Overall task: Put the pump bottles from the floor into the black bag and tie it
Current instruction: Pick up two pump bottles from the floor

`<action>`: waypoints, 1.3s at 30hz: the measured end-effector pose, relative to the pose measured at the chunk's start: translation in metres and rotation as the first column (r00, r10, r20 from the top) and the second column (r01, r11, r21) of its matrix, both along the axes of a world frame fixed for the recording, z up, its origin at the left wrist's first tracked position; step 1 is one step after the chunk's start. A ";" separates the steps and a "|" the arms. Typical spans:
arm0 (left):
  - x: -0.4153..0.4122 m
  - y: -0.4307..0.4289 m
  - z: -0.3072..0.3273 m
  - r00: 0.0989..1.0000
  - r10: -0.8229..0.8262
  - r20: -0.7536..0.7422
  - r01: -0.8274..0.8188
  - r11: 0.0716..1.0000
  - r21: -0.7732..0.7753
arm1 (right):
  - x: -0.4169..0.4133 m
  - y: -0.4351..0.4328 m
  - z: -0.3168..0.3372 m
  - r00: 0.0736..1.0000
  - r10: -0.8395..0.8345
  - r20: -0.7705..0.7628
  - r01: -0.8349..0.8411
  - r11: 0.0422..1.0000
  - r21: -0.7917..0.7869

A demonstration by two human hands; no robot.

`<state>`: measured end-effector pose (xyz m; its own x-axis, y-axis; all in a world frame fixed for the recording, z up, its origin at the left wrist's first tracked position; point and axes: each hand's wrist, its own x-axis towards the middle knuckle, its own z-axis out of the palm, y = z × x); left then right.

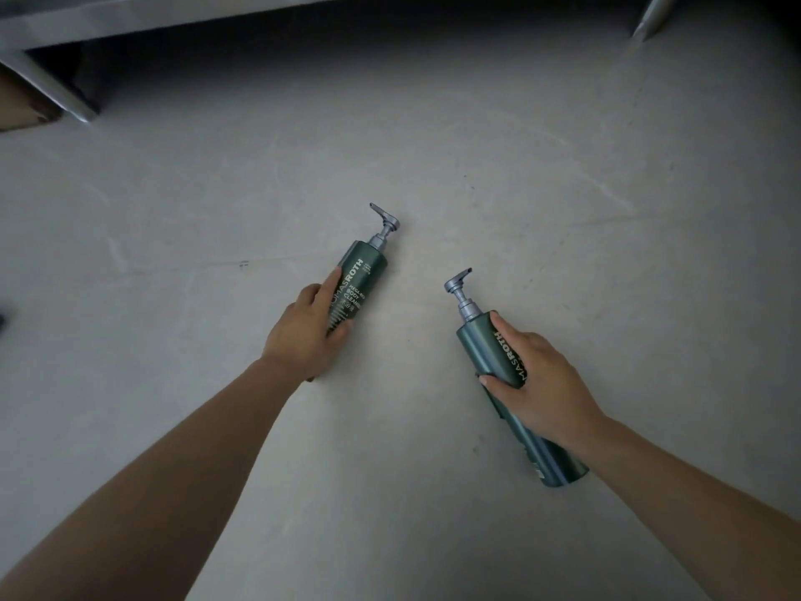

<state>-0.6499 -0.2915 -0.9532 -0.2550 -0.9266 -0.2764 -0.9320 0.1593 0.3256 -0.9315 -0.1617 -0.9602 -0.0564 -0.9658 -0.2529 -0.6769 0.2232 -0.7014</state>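
Left hand (303,336) grips left bottle (368,264), right hand (542,383) right bottle (474,340): smooth green cylinders; scuffed grey floor (433,145)

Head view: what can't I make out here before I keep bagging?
- Black bag: not in the head view, out of frame.
- Left pump bottle: base hidden under left hand.
- Right pump bottle: label mostly covered by right hand.
- Brown object: cut off by left edge, unidentifiable.

Left bottle (368,262) & right bottle (477,344) dark green w/ pale lettering, left pump (387,219) & right pump (457,283) grey-blue; floor (173,232) light grey w/ faint whitish scuffs; table (130,15) frame silvery grey; cardboard (17,101) at far left brown.
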 end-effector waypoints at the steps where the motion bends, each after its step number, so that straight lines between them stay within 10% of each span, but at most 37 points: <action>1: -0.003 0.005 -0.002 1.000 0.008 -0.008 -0.008 1.000 -0.006 | -0.001 0.000 0.000 1.000 -0.003 0.000 0.003 1.000 0.006; 16: -0.053 0.050 0.047 0.984 0.147 -0.103 -0.138 0.986 0.097 | -0.007 -0.008 0.054 0.997 -0.081 0.021 0.080 0.997 0.016; 33: -0.114 0.134 0.678 0.770 0.383 -0.510 -0.349 0.922 0.165 | -0.049 0.022 0.674 0.992 -0.022 0.122 0.028 0.998 -0.050; 39: -0.123 0.158 0.794 0.673 0.434 -0.599 -0.469 0.877 0.109 | -0.051 0.013 0.792 0.982 0.044 0.186 -0.024 0.994 -0.108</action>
